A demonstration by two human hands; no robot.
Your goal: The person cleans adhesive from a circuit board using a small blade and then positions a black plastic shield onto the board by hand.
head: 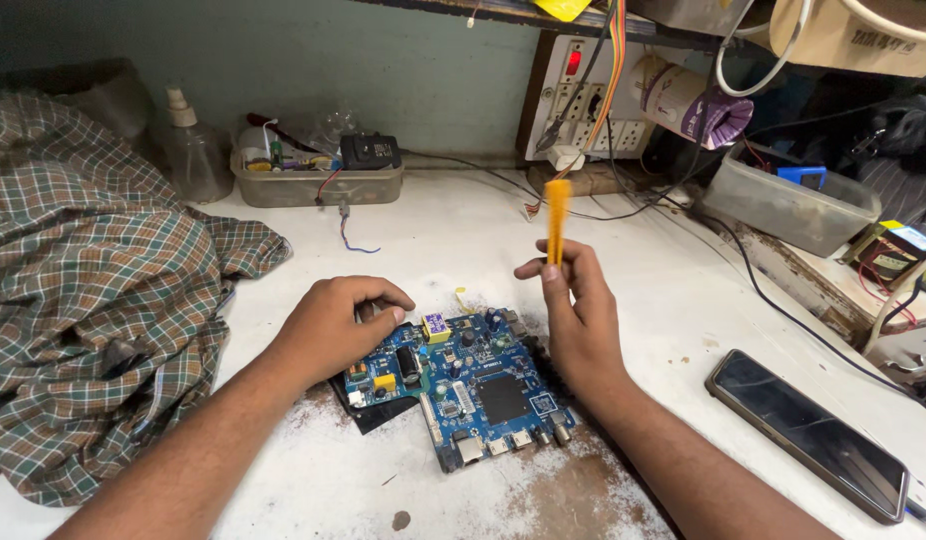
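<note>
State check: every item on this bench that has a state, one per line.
Blue circuit board: flat on bench, component side up.
Left hand: resting on board's upper left corner.
Right hand: raised, gripping orange plastic stick upright.
Black phone: screen dark, lying flat.
Wall switch panel: red indicator lit.
Checked cloth: crumpled.

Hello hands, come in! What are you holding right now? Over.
Left hand pressing on blue circuit board. Right hand gripping orange tool upright above it. Phone lies aside.

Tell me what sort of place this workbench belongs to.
Probably a small electronics repair bench. The left hand steadies a blue printed circuit board on a worn white table, the right hand holds an orange plastic tool, and a wall socket panel trails loose wires.
</note>
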